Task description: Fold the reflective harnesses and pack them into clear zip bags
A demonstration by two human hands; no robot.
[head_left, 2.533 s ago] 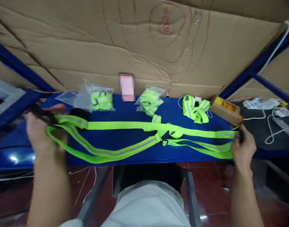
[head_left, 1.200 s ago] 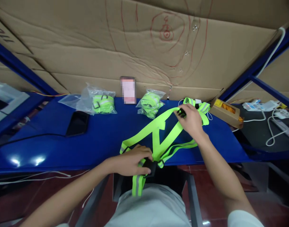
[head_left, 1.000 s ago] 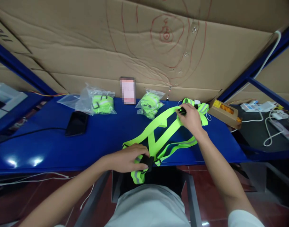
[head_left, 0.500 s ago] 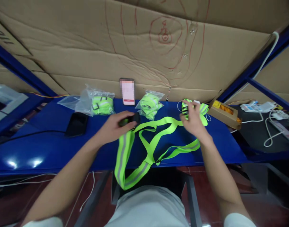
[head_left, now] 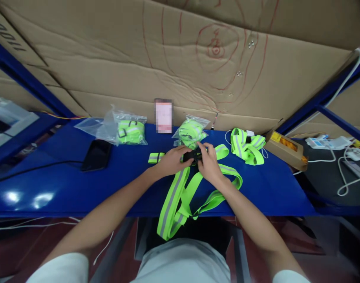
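Observation:
A black plastic buckle (head_left: pixel 192 156) is held between my two hands, in front of the bagged straps. My left hand (head_left: pixel 174 160) grips its left side, and my right hand (head_left: pixel 208 162) has its fingers closed on the right side. The neon-green reflective strap harness (head_left: pixel 174 200) joined to it loops below my hands, and one loop hangs over the table's front edge. A short strap end with a black slider (head_left: pixel 156 157) sticks out left of my left hand. My fingers partly hide the buckle, so I cannot tell whether its halves are joined.
Behind my hands lie two clear bags with folded green straps, a left bag (head_left: pixel 131 131) and a middle bag (head_left: pixel 191 131). Loose green straps (head_left: pixel 247 146) and a cardboard box (head_left: pixel 287 151) are at the right. A black phone (head_left: pixel 96 155) lies left on the blue table (head_left: pixel 59 177).
My hands have come together at the buckle. My right hand has moved left from the loose straps at the right, drawing the harness strap inward. The view has shifted slightly.

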